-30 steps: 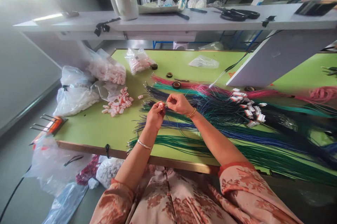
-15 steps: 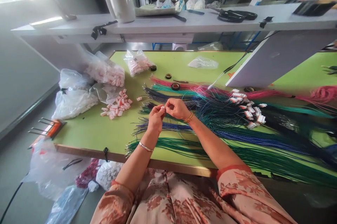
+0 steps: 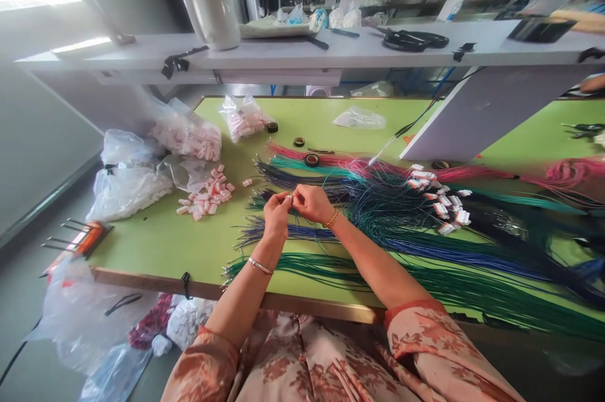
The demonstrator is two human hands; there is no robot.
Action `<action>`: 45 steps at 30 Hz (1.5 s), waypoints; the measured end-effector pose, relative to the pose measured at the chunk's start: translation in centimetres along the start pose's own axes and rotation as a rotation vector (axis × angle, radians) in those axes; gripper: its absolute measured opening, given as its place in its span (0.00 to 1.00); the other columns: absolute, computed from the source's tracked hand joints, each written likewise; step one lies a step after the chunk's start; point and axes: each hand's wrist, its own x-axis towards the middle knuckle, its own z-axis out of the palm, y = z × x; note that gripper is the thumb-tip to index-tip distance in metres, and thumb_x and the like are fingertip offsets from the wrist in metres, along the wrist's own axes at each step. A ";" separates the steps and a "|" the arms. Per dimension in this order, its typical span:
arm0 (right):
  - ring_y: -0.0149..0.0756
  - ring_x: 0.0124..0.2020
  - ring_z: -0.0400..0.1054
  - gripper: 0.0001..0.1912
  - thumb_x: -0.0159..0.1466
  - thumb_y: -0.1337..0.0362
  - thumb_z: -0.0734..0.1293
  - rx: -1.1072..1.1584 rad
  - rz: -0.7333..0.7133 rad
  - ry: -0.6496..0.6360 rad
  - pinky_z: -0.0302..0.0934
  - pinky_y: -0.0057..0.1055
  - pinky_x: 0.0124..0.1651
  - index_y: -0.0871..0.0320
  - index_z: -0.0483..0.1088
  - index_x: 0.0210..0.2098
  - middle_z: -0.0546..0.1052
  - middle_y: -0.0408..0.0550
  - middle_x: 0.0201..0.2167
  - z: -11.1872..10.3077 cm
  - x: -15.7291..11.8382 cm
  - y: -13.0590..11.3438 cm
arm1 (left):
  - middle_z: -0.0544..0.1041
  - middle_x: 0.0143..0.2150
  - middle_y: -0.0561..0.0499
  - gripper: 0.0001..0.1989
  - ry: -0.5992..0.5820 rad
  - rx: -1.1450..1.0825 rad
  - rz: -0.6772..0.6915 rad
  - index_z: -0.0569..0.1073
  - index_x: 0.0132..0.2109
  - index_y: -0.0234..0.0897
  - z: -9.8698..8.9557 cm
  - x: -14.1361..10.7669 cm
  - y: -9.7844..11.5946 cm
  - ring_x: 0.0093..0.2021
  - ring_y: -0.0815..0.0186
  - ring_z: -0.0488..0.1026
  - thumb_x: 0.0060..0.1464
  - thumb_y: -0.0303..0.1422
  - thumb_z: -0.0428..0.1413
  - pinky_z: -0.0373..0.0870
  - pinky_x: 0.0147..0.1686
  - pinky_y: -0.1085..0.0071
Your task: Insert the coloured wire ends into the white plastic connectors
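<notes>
My left hand point(image 3: 276, 215) is closed in a pinch on a small white connector housing point(image 3: 288, 198), mostly covered by the fingers. Right beside it, my right hand point(image 3: 312, 203) pinches at the same spot; what its fingertips hold is too small to make out. Beneath both hands lie bundles of wires: dark ones point(image 3: 283, 173), blue ones point(image 3: 302, 232) and green ones point(image 3: 307, 263). A pile of white-and-orange connector housings point(image 3: 210, 195) is left of my hands, with a single housing point(image 3: 247, 182) nearer. Wired connectors point(image 3: 442, 203) lie in a cluster to the right.
Bags of housings point(image 3: 243, 120) stand at the back left of the green table point(image 3: 155, 244). Black tape rolls point(image 3: 312, 159) sit behind the wires. A raised shelf point(image 3: 283, 55) carries a white jug point(image 3: 208, 5) and scissors point(image 3: 411, 40). An orange pronged holder point(image 3: 87, 239) is at the left edge.
The camera view has shifted slightly. My hands stay together in the same pinch, with the fingertips at the small housing; my right hand has turned a little.
</notes>
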 end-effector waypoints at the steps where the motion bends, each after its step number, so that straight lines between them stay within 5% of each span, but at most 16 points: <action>1: 0.30 0.25 0.61 0.05 0.57 0.66 0.63 -0.012 0.004 0.006 0.48 0.27 0.29 0.60 0.67 0.26 0.74 0.47 0.25 0.1 -0.2 -0.1 | 0.74 0.26 0.54 0.13 -0.001 0.004 0.008 0.76 0.31 0.33 0.0 -0.1 0.0 0.27 0.73 0.67 0.35 0.29 0.68 0.61 0.32 0.72; 6: 0.28 0.23 0.62 0.07 0.60 0.64 0.63 0.188 -0.029 -0.054 0.53 0.24 0.28 0.60 0.70 0.28 0.74 0.44 0.23 -1.0 0.4 0.4 | 0.74 0.28 0.53 0.14 -0.053 -0.117 -0.037 0.76 0.32 0.32 -0.4 -0.1 0.6 0.27 0.74 0.67 0.33 0.29 0.68 0.61 0.32 0.74; 10: 0.30 0.29 0.68 0.12 0.63 0.60 0.62 0.263 0.028 0.048 0.60 0.24 0.34 0.61 0.73 0.36 0.78 0.46 0.30 -3.5 5.7 3.7 | 0.74 0.28 0.53 0.14 -0.066 -0.189 -0.058 0.77 0.32 0.34 -0.9 0.0 0.9 0.27 0.75 0.65 0.34 0.31 0.69 0.60 0.30 0.75; 13: 0.32 0.33 0.71 0.10 0.61 0.64 0.64 0.034 0.222 0.145 0.62 0.25 0.39 0.61 0.76 0.35 0.80 0.48 0.32 -4.5 11.3 7.4 | 0.74 0.28 0.53 0.14 -0.083 -0.194 -0.096 0.76 0.32 0.33 -1.1 0.1 0.6 0.27 0.76 0.65 0.34 0.31 0.70 0.61 0.30 0.75; 19: 0.34 0.39 0.73 0.12 0.58 0.66 0.66 -0.338 0.511 -0.132 0.62 0.24 0.40 0.55 0.79 0.39 0.81 0.46 0.39 -2.2 17.5 12.4 | 0.75 0.29 0.52 0.16 -0.063 -0.185 -0.112 0.77 0.33 0.33 -1.1 0.1 0.3 0.28 0.75 0.66 0.34 0.33 0.70 0.61 0.31 0.75; 28: 0.31 0.36 0.70 0.12 0.56 0.66 0.68 -0.374 0.435 -0.278 0.60 0.23 0.39 0.58 0.78 0.40 0.80 0.49 0.40 -0.1 18.5 14.3 | 0.75 0.31 0.52 0.17 -0.072 -0.161 -0.123 0.76 0.35 0.33 -1.1 -0.3 0.6 0.27 0.76 0.66 0.37 0.34 0.70 0.62 0.33 0.74; 38: 0.31 0.30 0.68 0.16 0.59 0.58 0.65 -0.415 0.397 -0.250 0.54 0.25 0.31 0.64 0.78 0.37 0.79 0.51 0.33 -4.4 19.6 13.3 | 0.75 0.31 0.52 0.16 -0.068 -0.190 -0.145 0.76 0.35 0.33 -1.2 -0.2 0.7 0.27 0.76 0.65 0.38 0.32 0.69 0.62 0.32 0.74; 42: 0.33 0.30 0.68 0.15 0.58 0.60 0.66 -0.455 0.481 -0.113 0.55 0.27 0.32 0.68 0.78 0.34 0.79 0.56 0.30 -5.9 19.6 12.2 | 0.75 0.31 0.51 0.15 -0.052 -0.211 -0.162 0.76 0.35 0.32 -1.2 -0.1 0.6 0.27 0.76 0.66 0.37 0.31 0.69 0.61 0.31 0.75; 45: 0.31 0.29 0.67 0.13 0.58 0.62 0.66 -0.366 0.395 -0.134 0.55 0.26 0.32 0.67 0.77 0.34 0.79 0.53 0.29 -5.9 19.3 10.7 | 0.75 0.31 0.51 0.15 -0.052 -0.218 -0.175 0.76 0.35 0.32 -1.1 0.0 0.4 0.27 0.76 0.66 0.37 0.31 0.69 0.61 0.31 0.75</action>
